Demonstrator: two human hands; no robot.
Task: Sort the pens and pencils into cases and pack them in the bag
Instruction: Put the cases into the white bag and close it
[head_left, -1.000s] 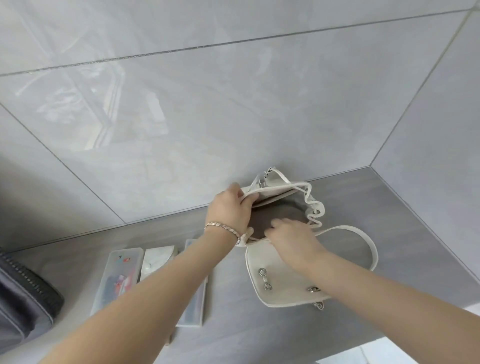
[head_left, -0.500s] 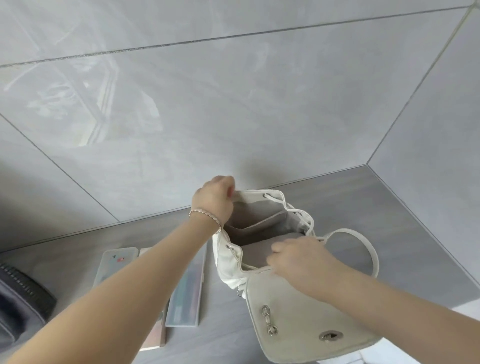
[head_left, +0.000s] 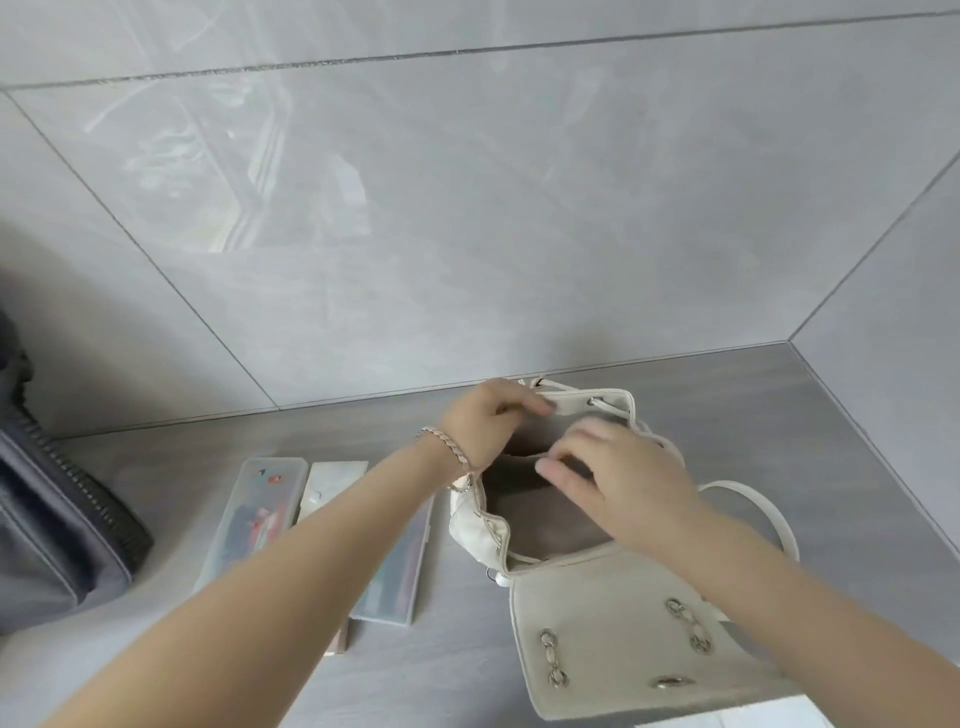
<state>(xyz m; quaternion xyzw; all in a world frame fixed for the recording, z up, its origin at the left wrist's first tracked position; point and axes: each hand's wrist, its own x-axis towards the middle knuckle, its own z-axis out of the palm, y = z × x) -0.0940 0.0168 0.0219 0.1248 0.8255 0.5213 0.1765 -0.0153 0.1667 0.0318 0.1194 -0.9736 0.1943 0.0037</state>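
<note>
Grey tiled wall across the back, and below it the grey surface where it's all happening. Off at the left edge sits a dark bag, well apart from the action. Centre stage is the white bag, standing on the surface with its mouth wide open and the brown lining on show. Its flap is thrown towards the person, chain links and clasp facing up, and a strap loops out on the right.

Three cases lie side by side to the left of the bag, none of them inside it: a clear case with stickers, a pale pouch just beside it, and a long frosted case nearest the bag, partly under the left forearm.

The left hand grips the bag's far rim, fingers curled over the edge. The right hand hovers over the opening, but its fingers are blurred, so whether it holds anything can't be told. A thin bracelet circles the left wrist.
</note>
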